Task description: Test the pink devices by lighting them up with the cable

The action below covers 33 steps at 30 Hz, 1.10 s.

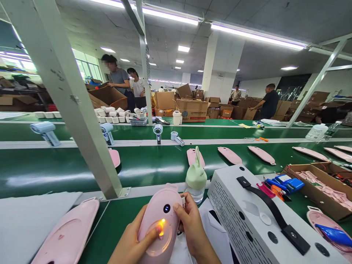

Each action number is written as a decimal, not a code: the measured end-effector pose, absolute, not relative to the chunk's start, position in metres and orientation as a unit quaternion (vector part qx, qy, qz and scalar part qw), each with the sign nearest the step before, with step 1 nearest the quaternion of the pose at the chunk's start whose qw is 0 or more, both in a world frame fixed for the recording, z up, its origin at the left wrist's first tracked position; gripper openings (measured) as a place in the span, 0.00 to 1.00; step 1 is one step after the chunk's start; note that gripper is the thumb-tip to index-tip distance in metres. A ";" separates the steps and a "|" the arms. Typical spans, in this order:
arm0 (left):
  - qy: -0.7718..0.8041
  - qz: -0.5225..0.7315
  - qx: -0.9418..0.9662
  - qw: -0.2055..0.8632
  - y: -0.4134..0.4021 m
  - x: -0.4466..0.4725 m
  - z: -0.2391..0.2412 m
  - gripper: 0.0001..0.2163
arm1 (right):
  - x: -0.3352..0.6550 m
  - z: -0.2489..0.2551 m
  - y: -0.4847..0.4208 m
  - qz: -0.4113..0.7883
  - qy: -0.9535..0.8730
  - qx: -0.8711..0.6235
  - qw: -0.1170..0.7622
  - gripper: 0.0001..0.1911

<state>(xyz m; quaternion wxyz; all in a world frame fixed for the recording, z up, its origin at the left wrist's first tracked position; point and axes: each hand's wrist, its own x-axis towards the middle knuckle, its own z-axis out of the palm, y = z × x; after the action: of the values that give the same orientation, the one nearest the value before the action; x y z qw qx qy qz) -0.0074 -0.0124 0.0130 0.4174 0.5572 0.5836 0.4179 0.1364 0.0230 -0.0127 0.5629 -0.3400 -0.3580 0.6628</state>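
Observation:
A pink oval electronic device (156,240) with a small lit black display and a glowing orange light is held up in front of me. My left hand (134,236) is closed around its left side, the thumb lying on the front by the light. At the upper right edge, my right hand (194,223) grips the device between thumb and fingers. A small pale piece, perhaps a plug, shows at that edge, partly hidden by the fingers. White cable is visible below the right hand. Another pink shell (68,231) lies on the left.
To the right are a white perforated metal box (233,220) with a black strap, blue battery packs (286,183) and a carton (305,183) of pink parts. A green-capped bottle (195,183) stands ahead. Pink shells (229,155) line the green belt (154,172). A metal post (82,110) rises left.

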 end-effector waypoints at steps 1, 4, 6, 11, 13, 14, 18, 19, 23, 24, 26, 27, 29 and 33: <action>0.586 0.417 0.556 0.416 -0.012 -0.008 0.012 0.27 | 0.137 -0.012 0.023 0.663 -0.356 -0.342 0.563 0.19; 0.592 0.405 0.568 0.405 -0.010 -0.011 0.008 0.28 | 0.137 -0.010 0.023 0.662 -0.353 -0.349 0.562 0.20; 0.590 0.390 0.583 0.400 -0.007 -0.014 0.004 0.29 | 0.137 -0.009 0.022 0.659 -0.356 -0.353 0.561 0.19; 0.591 0.377 0.591 0.399 -0.007 -0.016 0.003 0.29 | 0.138 -0.011 0.021 0.664 -0.359 -0.354 0.552 0.20; 0.595 0.379 0.580 0.408 -0.009 -0.013 0.006 0.31 | 0.138 -0.012 0.021 0.666 -0.362 -0.351 0.550 0.20; 0.597 0.384 0.573 0.410 -0.011 -0.012 0.009 0.32 | 0.138 -0.011 0.021 0.668 -0.363 -0.348 0.549 0.20; 0.596 0.395 0.560 0.418 -0.013 -0.008 0.014 0.32 | 0.139 -0.011 0.021 0.671 -0.361 -0.344 0.549 0.22; 0.595 0.396 0.559 0.420 -0.013 -0.008 0.014 0.32 | 0.139 -0.012 0.021 0.671 -0.360 -0.344 0.549 0.22; 0.584 0.397 0.566 0.426 -0.012 -0.011 0.011 0.31 | 0.140 -0.013 0.022 0.673 -0.361 -0.339 0.549 0.21; 0.583 0.396 0.568 0.426 -0.012 -0.012 0.010 0.30 | 0.140 -0.013 0.022 0.673 -0.362 -0.339 0.549 0.21; 0.581 0.387 0.576 0.425 -0.010 -0.014 0.007 0.31 | 0.140 -0.013 0.022 0.672 -0.364 -0.339 0.549 0.21; 0.580 0.378 0.584 0.423 -0.009 -0.015 0.005 0.31 | 0.140 -0.013 0.022 0.670 -0.366 -0.339 0.549 0.21; 0.577 0.361 0.602 0.417 -0.007 -0.018 0.000 0.30 | 0.139 -0.013 0.022 0.669 -0.369 -0.340 0.549 0.22; 0.563 0.385 0.593 0.427 -0.005 -0.022 -0.006 0.28 | 0.139 -0.015 0.023 0.655 -0.382 -0.350 0.550 0.23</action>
<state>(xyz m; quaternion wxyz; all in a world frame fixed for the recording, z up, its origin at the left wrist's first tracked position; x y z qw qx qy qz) -0.0218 -0.0046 -0.0064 0.4271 0.5934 0.5630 0.3854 0.1388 0.0228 -0.0150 0.5505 -0.3502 -0.3817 0.6547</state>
